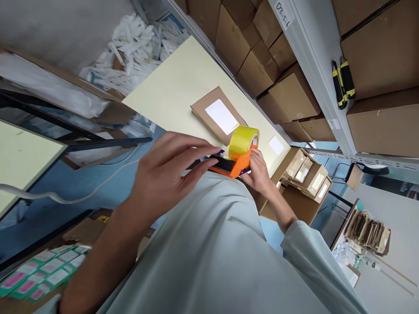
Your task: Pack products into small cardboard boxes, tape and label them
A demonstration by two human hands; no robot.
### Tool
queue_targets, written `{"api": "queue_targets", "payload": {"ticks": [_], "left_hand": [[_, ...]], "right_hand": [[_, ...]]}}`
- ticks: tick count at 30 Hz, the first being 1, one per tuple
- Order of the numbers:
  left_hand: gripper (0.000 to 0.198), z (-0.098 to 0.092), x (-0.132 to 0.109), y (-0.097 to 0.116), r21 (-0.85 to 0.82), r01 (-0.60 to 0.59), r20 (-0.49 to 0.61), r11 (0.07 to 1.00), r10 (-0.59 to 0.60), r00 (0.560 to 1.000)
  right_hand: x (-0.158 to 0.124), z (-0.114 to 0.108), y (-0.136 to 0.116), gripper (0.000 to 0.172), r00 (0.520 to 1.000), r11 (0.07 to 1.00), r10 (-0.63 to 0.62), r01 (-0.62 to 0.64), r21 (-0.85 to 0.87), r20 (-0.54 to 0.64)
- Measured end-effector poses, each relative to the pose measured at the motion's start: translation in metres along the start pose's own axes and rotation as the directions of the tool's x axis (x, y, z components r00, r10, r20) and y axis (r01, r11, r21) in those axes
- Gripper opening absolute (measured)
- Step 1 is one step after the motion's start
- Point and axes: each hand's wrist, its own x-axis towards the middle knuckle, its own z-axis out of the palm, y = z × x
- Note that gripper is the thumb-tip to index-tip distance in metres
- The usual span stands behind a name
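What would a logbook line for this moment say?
right hand: gripping orange tape dispenser | left hand: at dispenser's black end | yellow tape roll: in dispenser | brown package: on table, white label up

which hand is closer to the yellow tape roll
Right. The right hand holds the orange dispenser beside the yellow tape roll; the left hand is at the dispenser's other end, farther off.
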Motion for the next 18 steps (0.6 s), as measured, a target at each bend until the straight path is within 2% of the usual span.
{"api": "queue_targets", "payload": {"ticks": [3,6,12,15,18], "left_hand": [[0.012,0.002,0.001,-0.003,-0.037,-0.038,0.024,0.999,0.039,0.999],[0.014,0.007,-0.002,-0.001,-0.054,-0.01,0.049,0.999,0.013,0.999],[0.017,0.02,-0.017,0.0,-0.085,0.063,0.02,0.994,-0.062,0.998],[0.02,0.035,-0.033,-0.012,-0.075,0.108,0.02,0.991,-0.106,0.994],[0.021,0.06,-0.054,-0.032,-0.077,0.187,0.002,0.979,-0.187,0.982]], "right_hand": [[-0.002,-0.005,0.0,0.031,0.998,0.998,-0.046,0.047,-0.047,0.032],[-0.005,-0.008,-0.003,0.032,0.995,0.993,-0.092,0.094,-0.077,0.034],[-0.011,-0.01,0.0,0.031,0.997,0.996,-0.039,0.044,-0.078,0.059],[-0.018,-0.005,0.007,0.028,0.998,0.996,0.004,0.002,-0.089,0.067],[-0.034,0.006,0.017,0.03,0.992,0.992,0.065,-0.052,-0.111,0.108]]}}
